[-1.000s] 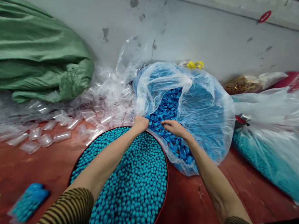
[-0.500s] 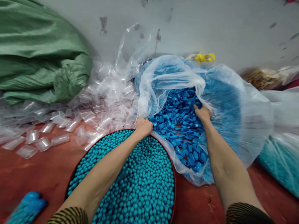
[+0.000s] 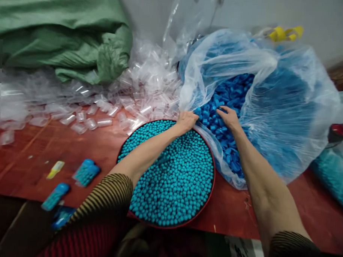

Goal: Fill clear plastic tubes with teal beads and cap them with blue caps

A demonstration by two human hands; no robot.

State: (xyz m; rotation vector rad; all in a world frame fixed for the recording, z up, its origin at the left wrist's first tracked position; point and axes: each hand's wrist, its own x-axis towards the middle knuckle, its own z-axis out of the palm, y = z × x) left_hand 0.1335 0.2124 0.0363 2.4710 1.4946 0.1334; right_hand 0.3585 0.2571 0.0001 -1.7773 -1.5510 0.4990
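Note:
My left hand point(image 3: 186, 120) is closed on the near edge of a clear plastic bag point(image 3: 223, 169), right at the rim of a round red basin point(image 3: 214, 175). Small turquoise balls point(image 3: 172, 181) fill the basin. Blue plastic caps point(image 3: 234, 91) lie heaped in the bag's mouth. Over them is my right hand point(image 3: 228, 117), its thumb and fingers apart, the fingertips at the caps. Whether it touches one is hard to make out.
Clear plastic cups point(image 3: 104, 121) are strewn along the back left, beneath a green sack point(image 3: 79, 35). Ball-filled containers with blue lids point(image 3: 87, 172) lie on the red tabletop point(image 3: 32, 157) at left. Another bag of turquoise balls point(image 3: 331, 171) sits at far right.
The view has shifted, showing more of the table's front edge. My right hand has come away from the bag's right side and moved left over the caps. My left hand stays at the bag's edge.

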